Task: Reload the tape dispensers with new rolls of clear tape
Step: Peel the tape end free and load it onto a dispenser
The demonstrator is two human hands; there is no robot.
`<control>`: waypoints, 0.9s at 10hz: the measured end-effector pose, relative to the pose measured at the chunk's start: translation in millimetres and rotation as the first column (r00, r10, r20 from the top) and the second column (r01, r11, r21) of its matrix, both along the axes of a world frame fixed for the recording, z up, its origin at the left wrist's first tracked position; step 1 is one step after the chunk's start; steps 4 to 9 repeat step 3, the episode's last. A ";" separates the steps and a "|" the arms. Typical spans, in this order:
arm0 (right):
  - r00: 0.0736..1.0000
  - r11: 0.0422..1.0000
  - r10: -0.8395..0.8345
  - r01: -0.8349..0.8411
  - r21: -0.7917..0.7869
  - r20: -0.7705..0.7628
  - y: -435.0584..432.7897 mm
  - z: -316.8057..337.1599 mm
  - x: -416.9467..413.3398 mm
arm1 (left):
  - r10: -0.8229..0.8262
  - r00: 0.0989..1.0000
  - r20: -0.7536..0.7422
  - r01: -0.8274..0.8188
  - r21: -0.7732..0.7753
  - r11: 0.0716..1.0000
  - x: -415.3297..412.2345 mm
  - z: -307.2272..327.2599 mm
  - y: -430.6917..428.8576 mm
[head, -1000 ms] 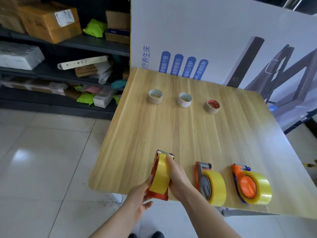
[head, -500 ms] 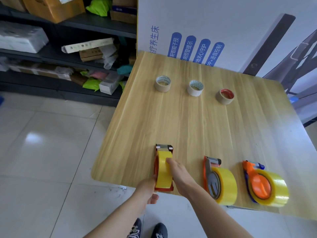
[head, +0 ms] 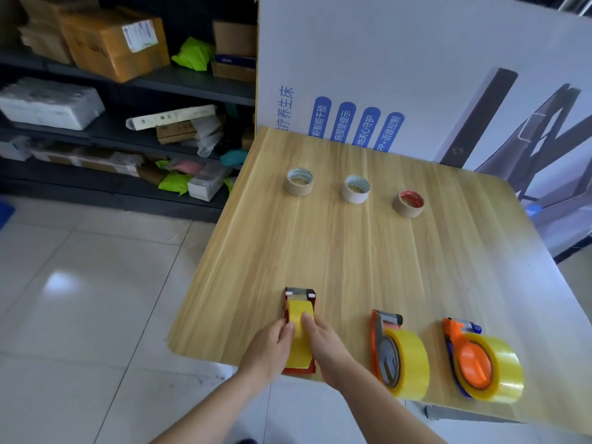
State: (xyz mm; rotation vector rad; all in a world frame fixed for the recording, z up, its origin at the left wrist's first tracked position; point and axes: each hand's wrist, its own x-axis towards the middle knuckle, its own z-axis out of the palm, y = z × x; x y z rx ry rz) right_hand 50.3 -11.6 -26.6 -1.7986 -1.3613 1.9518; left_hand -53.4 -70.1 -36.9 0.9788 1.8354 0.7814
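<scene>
At the lower centre of the frame, near the table point(head: 352, 267) edge, the red dispenser point(head: 300, 312) is gripped on both flanks by the left hand point(head: 270, 350) and right hand point(head: 325, 347), fingers curled, and is judged light, rigid, best held by its plastic sides.

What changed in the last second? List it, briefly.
The red dispenser, held tilted above the table's near edge a second ago, was set down and now stands on the table. The left hand and right hand still hold its sides. The middle dispenser, right dispenser and three cores stayed put.
</scene>
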 end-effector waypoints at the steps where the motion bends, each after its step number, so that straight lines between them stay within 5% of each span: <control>1: 0.987 0.988 0.092 -0.106 0.111 0.131 -2.6 15.2 -1.0 | -0.073 0.995 -0.067 0.067 -0.091 0.994 -4.6 8.1 3.9; 3: 0.850 0.840 0.261 -0.433 0.326 0.458 10.2 45.0 10.1 | -0.295 0.919 -0.260 0.236 -0.235 0.943 -20.3 40.9 24.9; 9: 0.850 0.840 0.261 -0.433 0.326 0.458 10.2 45.0 10.1 | -0.295 0.919 -0.260 0.236 -0.235 0.943 -20.3 40.9 24.9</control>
